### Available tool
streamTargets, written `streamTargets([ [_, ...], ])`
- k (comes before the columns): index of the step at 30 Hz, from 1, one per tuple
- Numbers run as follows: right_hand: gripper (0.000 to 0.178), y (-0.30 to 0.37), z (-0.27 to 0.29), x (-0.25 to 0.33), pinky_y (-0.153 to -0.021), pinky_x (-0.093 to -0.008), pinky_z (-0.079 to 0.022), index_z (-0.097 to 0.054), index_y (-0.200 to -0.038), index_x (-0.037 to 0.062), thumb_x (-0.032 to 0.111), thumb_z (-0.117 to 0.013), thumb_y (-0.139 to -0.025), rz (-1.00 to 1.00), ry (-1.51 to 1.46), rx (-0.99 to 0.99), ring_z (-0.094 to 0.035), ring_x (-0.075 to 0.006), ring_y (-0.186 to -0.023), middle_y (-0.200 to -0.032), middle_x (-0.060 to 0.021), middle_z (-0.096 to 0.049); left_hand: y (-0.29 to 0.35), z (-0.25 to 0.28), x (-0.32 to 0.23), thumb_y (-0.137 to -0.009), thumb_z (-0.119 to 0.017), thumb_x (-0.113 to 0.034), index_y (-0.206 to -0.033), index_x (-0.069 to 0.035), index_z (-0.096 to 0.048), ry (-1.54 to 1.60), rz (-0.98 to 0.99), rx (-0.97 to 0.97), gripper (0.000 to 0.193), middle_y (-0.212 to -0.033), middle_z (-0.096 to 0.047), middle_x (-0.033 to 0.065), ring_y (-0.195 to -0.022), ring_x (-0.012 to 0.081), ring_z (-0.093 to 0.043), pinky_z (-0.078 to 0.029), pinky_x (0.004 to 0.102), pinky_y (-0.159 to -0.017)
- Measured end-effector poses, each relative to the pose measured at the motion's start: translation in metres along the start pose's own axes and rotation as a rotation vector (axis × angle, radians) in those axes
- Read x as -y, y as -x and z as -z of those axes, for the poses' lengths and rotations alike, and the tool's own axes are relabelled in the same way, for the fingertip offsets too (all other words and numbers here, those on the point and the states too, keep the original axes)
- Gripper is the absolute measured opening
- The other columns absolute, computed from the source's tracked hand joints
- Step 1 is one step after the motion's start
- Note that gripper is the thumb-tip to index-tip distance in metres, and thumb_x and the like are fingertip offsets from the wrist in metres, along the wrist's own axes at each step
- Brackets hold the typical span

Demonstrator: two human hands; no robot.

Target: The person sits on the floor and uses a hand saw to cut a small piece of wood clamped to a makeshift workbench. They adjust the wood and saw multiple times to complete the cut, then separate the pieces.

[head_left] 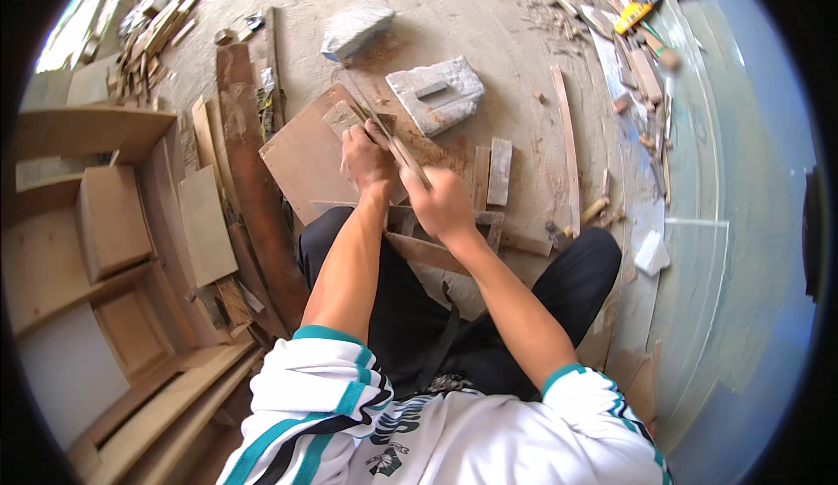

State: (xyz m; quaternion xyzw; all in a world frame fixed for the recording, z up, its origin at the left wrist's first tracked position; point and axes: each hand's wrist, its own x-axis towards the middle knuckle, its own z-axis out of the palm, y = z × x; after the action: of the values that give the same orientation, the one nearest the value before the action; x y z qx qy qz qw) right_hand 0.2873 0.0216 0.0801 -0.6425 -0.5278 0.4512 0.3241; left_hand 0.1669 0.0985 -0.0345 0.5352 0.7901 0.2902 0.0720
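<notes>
My right hand (pixel 439 204) is closed round the near end of a long thin wooden-handled tool (pixel 403 155). The tool slants away to the far left and is smeared by motion, so I cannot tell its exact kind. Beside it, my left hand (pixel 367 160) is closed on a small wooden block (pixel 340 116), which lies over a square brown board (pixel 301 158). The tool passes close along the fingers of the left hand. Under my hands, a low wooden frame (pixel 428 249) stands between my knees, partly hidden by my right hand and forearm.
Two pale stone blocks (pixel 436 94) (pixel 358 29) lie beyond my hands. A long rusty-brown plank (pixel 253 162) and a wooden cabinet frame (pixel 113 223) stand left. Glass sheets (pixel 733 179) lie right, with wood scraps (pixel 642 75) and a yellow tool (pixel 637 12) along their edge.
</notes>
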Motion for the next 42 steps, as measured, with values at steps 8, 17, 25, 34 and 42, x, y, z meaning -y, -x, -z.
streamTargets([
  [8, 0.028, 0.172, 0.08, 0.029, -0.057, -0.0362, -0.048, -0.071, -0.102, -0.0034, 0.021, -0.059, -0.097, -0.142, -0.019, 0.105, -0.062, -0.0222, -0.056, -0.061, -0.0158, -0.057, -0.005, 0.025, 0.001, -0.103, -0.048, -0.038, -0.09, -0.006, -0.061, -0.021, 0.111, -0.004, 0.037, -0.098, -0.064, 0.017, -0.091, 0.0402, -0.064, -0.05, 0.0515, -0.077],
  [17, 0.049, -0.004, -0.006, 0.009, -0.057, -0.0453, -0.043, -0.058, -0.073, -0.0044, 0.036, -0.053, -0.099, -0.021, -0.05, -0.002, -0.056, -0.0374, -0.056, -0.061, -0.0242, -0.054, 0.0, 0.008, -0.006, -0.1, -0.052, -0.034, -0.085, -0.007, -0.06, -0.002, 0.043, -0.029, 0.032, -0.09, -0.063, 0.015, -0.084, 0.0379, -0.064, -0.051, 0.0493, -0.072],
  [25, 0.03, 0.129, 0.053, 0.042, -0.062, -0.0362, -0.049, -0.071, -0.097, -0.0028, 0.024, -0.058, -0.098, -0.083, -0.014, 0.052, -0.061, -0.0219, -0.06, -0.064, -0.0158, -0.058, -0.009, 0.018, 0.001, -0.101, -0.052, -0.036, -0.086, -0.006, -0.06, 0.049, 0.07, -0.064, 0.035, -0.091, -0.062, 0.0157, -0.084, 0.0402, -0.063, -0.05, 0.0503, -0.072],
  [34, 0.037, 0.138, 0.044, 0.03, -0.054, -0.0326, -0.038, -0.061, -0.079, -0.0026, 0.028, -0.056, -0.1, -0.057, -0.025, 0.002, -0.05, -0.011, -0.059, -0.063, -0.0046, -0.054, -0.007, 0.011, 0.013, -0.099, -0.058, -0.03, -0.083, -0.005, -0.06, 0.124, 0.047, -0.111, 0.03, -0.089, -0.062, 0.0175, -0.083, 0.0413, -0.062, -0.049, 0.0503, -0.071],
  [42, 0.045, -0.014, 0.002, 0.024, -0.06, -0.0454, -0.043, -0.059, -0.079, -0.0039, 0.037, -0.055, -0.098, -0.065, 0.01, 0.049, -0.057, -0.0393, -0.064, -0.069, -0.0249, -0.057, -0.001, 0.008, -0.006, -0.101, -0.053, -0.037, -0.085, -0.005, -0.06, 0.137, 0.092, -0.014, 0.037, -0.092, -0.063, 0.0173, -0.085, 0.0415, -0.062, -0.049, 0.0512, -0.074],
])
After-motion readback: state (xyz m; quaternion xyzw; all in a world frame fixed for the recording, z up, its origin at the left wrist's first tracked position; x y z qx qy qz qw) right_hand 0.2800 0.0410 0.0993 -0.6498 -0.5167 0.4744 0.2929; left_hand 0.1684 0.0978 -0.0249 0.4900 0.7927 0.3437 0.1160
